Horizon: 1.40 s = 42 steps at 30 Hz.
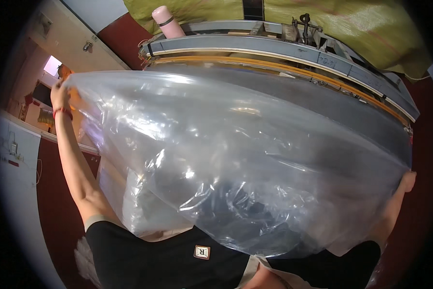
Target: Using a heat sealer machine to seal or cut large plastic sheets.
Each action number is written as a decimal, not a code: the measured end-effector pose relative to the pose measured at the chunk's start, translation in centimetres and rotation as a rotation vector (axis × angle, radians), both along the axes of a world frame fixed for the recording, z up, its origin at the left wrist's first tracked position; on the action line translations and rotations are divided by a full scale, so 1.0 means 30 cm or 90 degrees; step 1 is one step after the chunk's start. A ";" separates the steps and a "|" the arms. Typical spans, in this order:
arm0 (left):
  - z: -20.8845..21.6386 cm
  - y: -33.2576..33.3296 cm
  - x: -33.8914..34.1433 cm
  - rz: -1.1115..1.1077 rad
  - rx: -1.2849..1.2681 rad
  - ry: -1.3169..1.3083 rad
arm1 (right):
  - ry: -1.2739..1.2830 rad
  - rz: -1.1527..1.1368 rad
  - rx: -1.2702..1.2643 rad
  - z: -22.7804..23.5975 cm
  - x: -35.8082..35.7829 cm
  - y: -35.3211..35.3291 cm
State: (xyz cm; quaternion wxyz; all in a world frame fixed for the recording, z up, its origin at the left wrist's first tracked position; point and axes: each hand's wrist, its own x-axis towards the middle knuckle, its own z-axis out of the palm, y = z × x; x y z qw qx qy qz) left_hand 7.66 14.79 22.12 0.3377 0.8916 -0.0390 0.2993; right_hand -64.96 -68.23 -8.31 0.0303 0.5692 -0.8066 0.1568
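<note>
A wide sheet of clear plastic film point(216, 139) is stretched between my two raised arms and hangs across my chest, creased and shiny. At the far left, my left hand point(60, 94) is closed on one upper corner of the film. Far out on the right, my right hand point(409, 181) is closed on the opposite edge. Both arms are spread wide. Behind the film lies a dark grey flat surface point(371, 115), seen partly through it. The lower part of the film gathers in folds near my body.
Beyond the film runs a long grey metal bar point(274, 53) on a frame, with an orange strip point(293, 72) below it. A pink bottle point(167, 21) stands behind the bar. Yellow-green woven sheeting point(361, 29) covers the back. A door point(76, 33) is at left.
</note>
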 end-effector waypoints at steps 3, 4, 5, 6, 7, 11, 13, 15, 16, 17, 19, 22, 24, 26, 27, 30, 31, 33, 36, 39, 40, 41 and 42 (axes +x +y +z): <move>-0.036 -0.544 -0.340 -0.167 0.554 -0.647 | 0.051 -0.043 -0.012 0.057 -0.080 0.018; -0.142 -0.711 -0.532 -0.238 0.441 -0.489 | 0.087 -0.053 -0.012 0.057 -0.113 0.027; -0.236 -0.718 -0.562 -0.460 0.504 -0.347 | 0.084 -0.050 -0.007 0.041 -0.108 0.022; -0.310 -0.722 -0.629 -0.787 0.600 -0.518 | 0.079 -0.051 -0.015 0.028 -0.107 0.018; -0.354 -0.734 -0.631 -0.780 0.605 -0.512 | 0.075 -0.045 -0.028 0.028 -0.088 0.015; -0.808 -0.477 -0.334 -0.425 0.465 0.166 | 0.069 -0.015 -0.029 -0.003 -0.076 -0.023; -0.910 -0.305 -0.213 -0.305 0.465 0.098 | 0.051 -0.020 -0.015 0.024 -0.061 -0.007; -0.904 -0.291 -0.178 -0.276 0.467 0.194 | 0.060 -0.028 -0.009 0.019 -0.072 -0.012; -0.855 -0.345 -0.209 -0.248 0.467 0.291 | 0.072 -0.038 -0.004 0.018 -0.092 -0.011; -0.816 -0.440 -0.278 -0.221 0.434 0.217 | 0.074 -0.037 -0.004 0.012 -0.107 -0.017; -0.801 -0.594 -0.336 -0.375 0.351 -0.023 | 0.078 -0.033 -0.015 0.008 -0.134 -0.029; -0.734 -0.820 -0.393 -0.709 0.369 -0.017 | 0.083 -0.043 -0.025 0.008 -0.096 -0.023; -0.795 -0.841 -0.362 -0.712 0.381 0.028 | 0.079 -0.037 -0.016 -0.005 -0.089 -0.034; -0.819 -0.864 -0.376 -0.634 0.504 0.131 | 0.081 -0.048 -0.012 -0.008 -0.122 -0.051; -0.836 -0.814 -0.385 -0.616 0.479 0.152 | 0.095 -0.042 -0.012 -0.009 -0.143 -0.062; -0.897 -0.571 -0.374 -0.560 0.460 0.125 | 0.084 -0.033 -0.002 0.007 -0.100 -0.018; -0.907 -0.499 -0.375 -0.515 0.450 0.092 | 0.067 -0.027 -0.005 0.030 -0.083 0.000; -0.873 -0.451 -0.363 -0.462 0.481 0.117 | 0.065 -0.035 0.004 0.030 -0.090 -0.003; -0.846 -0.520 -0.375 -0.390 0.493 0.084 | 0.061 -0.029 0.020 0.026 -0.086 -0.008; -0.841 -0.688 -0.405 -0.575 0.371 -0.028 | 0.033 -0.028 0.012 0.004 -0.152 -0.043; -0.876 -0.721 -0.389 -0.601 0.368 -0.032 | 0.025 -0.014 -0.019 -0.004 -0.157 -0.052; -0.889 -0.746 -0.378 -0.629 0.366 -0.035 | 0.020 -0.002 -0.048 -0.017 -0.177 -0.062; -0.889 -0.752 -0.366 -0.632 0.364 -0.035 | 0.021 -0.004 -0.050 -0.036 -0.230 -0.100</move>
